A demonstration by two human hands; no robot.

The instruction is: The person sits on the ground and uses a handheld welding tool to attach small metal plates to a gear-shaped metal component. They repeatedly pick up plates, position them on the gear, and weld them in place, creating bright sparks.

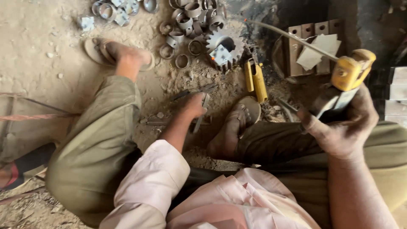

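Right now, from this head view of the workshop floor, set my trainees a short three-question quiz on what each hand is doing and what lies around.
1. True or false: the right hand holds a yellow-headed electrode holder with a thin rod sticking out of it.
2. What does the left hand reach down to? A) a dark metal tool on the ground B) a hammer C) a cup
3. Name the large toothed part lying beside the pile of metal rings.

Key:
1. True
2. A
3. A gear wheel
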